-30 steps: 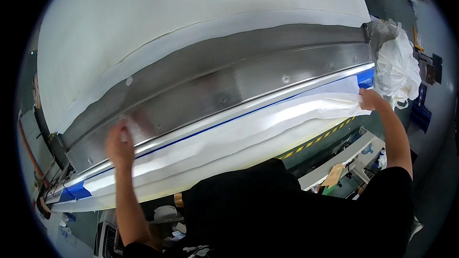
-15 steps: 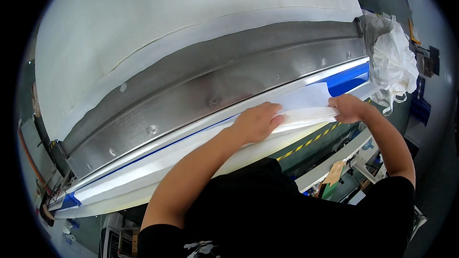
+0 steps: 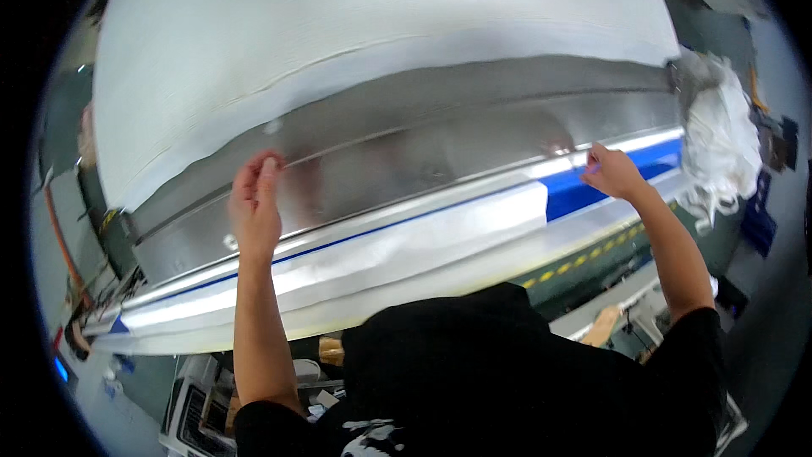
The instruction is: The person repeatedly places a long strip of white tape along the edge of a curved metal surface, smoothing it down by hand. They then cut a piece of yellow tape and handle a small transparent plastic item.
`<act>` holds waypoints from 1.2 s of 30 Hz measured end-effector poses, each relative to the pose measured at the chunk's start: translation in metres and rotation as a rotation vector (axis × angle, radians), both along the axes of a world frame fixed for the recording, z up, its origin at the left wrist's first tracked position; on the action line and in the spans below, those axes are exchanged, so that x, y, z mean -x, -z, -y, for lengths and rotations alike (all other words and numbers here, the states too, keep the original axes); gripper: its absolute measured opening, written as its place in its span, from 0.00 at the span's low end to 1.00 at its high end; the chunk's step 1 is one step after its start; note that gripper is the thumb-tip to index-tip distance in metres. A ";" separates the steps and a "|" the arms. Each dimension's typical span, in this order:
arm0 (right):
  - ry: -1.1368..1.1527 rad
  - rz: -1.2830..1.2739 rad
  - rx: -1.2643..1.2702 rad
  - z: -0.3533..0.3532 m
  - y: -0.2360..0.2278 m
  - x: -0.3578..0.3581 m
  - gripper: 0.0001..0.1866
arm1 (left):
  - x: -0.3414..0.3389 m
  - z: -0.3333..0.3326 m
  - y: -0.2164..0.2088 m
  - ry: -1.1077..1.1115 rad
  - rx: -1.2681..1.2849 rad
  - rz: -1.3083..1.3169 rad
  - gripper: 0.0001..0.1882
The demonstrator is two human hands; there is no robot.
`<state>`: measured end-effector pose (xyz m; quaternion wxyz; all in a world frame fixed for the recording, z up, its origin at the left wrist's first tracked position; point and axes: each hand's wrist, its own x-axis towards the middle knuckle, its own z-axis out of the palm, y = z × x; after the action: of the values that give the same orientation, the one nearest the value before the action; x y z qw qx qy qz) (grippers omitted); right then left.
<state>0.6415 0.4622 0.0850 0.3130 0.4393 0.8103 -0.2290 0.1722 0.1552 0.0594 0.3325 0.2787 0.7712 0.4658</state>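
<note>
My left hand (image 3: 256, 207) is raised over the grey metal panel (image 3: 364, 173), somewhat blurred, its fingers loosely bent and apart with nothing seen between them. Far to the right, my right hand (image 3: 616, 174) hovers by the blue strip (image 3: 568, 195) with its fingers curled together; whatever they may hold is hidden. Between the hands and my body, a white cloth strip (image 3: 431, 233) lies lengthwise along the panel's near edge. Its squared right end leaves part of the blue strip bare. Neither hand touches this cloth.
A broad white sheet (image 3: 381, 8) covers the surface beyond the metal panel. Bunched white cloth (image 3: 719, 135) hangs at the right end. Below lie yellow-and-black floor tape (image 3: 584, 256) and a light-coloured bench frame (image 3: 584, 317); a white machine (image 3: 194, 410) stands at lower left.
Both hands have let go of the white cloth, which now lies flat along the edge. My left hand has moved far left and up over the metal; my right has lifted slightly.
</note>
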 end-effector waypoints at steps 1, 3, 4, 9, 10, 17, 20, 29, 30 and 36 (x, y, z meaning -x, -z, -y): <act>-0.021 0.018 -0.021 0.003 0.004 0.008 0.16 | 0.022 0.017 0.009 -0.061 0.045 -0.164 0.15; -0.091 -0.134 0.041 0.014 -0.003 0.053 0.14 | 0.077 0.060 0.021 -0.210 0.169 -0.528 0.15; -0.140 -0.171 0.042 0.016 -0.001 0.073 0.13 | 0.098 0.077 0.029 -0.215 0.245 -0.737 0.16; -0.282 -0.477 0.145 0.082 0.007 0.242 0.10 | 0.170 0.133 0.053 -0.230 0.341 -1.185 0.18; -0.333 -0.512 0.155 0.101 0.006 0.282 0.10 | 0.170 0.138 0.057 -0.234 0.363 -1.141 0.18; -0.551 -0.789 0.256 0.194 -0.023 0.545 0.11 | 0.153 0.128 0.056 -0.307 0.281 -1.038 0.17; -0.594 -0.949 0.215 0.232 0.002 0.642 0.12 | 0.162 0.127 0.064 -0.295 0.231 -1.007 0.18; -0.607 -0.997 0.111 0.264 0.029 0.758 0.10 | 0.159 0.124 0.061 -0.319 0.234 -0.947 0.18; -0.594 -0.991 0.101 0.266 0.029 0.760 0.09 | 0.160 0.126 0.062 -0.320 0.232 -0.942 0.19; -0.577 -0.997 0.029 0.265 0.035 0.759 0.09 | 0.170 0.129 0.057 -0.349 0.170 -0.881 0.21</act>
<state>-0.1176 0.1970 0.0502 -0.0510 0.0352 0.9438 -0.3247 0.0027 0.0263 0.0023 -0.0874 0.2880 0.9092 0.2877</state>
